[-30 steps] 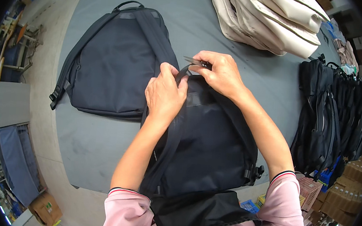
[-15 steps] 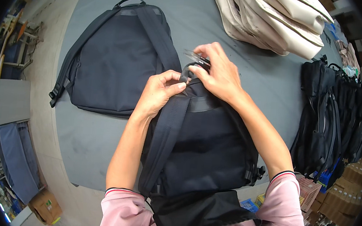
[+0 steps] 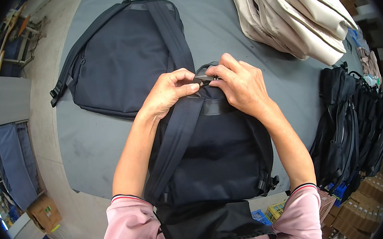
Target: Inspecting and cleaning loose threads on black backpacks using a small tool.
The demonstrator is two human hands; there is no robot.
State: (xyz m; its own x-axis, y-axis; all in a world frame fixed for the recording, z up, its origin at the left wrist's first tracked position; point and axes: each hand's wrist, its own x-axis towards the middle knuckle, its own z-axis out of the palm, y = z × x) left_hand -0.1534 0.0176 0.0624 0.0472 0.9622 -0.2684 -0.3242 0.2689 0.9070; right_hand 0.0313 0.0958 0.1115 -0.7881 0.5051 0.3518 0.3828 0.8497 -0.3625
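A dark navy backpack (image 3: pixel 225 154) lies in front of me with its straps facing up and its top away from me. My left hand (image 3: pixel 166 92) pinches the fabric at its top edge, beside the carry handle (image 3: pixel 210 66). My right hand (image 3: pixel 244 85) is closed at the same spot, its fingertips close to the left ones. In it are what look like small metal thread snips (image 3: pixel 201 78), mostly hidden by the fingers, with the tip pointing left. A second dark backpack (image 3: pixel 124 59) lies flat at the left, straps up.
Both backpacks lie on a grey-covered table (image 3: pixel 93 152). Cream bags (image 3: pixel 286 23) are stacked at the far right. Several black backpacks (image 3: pixel 337 118) hang along the right edge. Cardboard boxes (image 3: pixel 362 202) and plastic crates (image 3: pixel 275 212) stand below on the right.
My right hand has come down toward the bag's top edge, and the snips have dropped from above the handle to beside my left fingertips. My left hand keeps its pinch.
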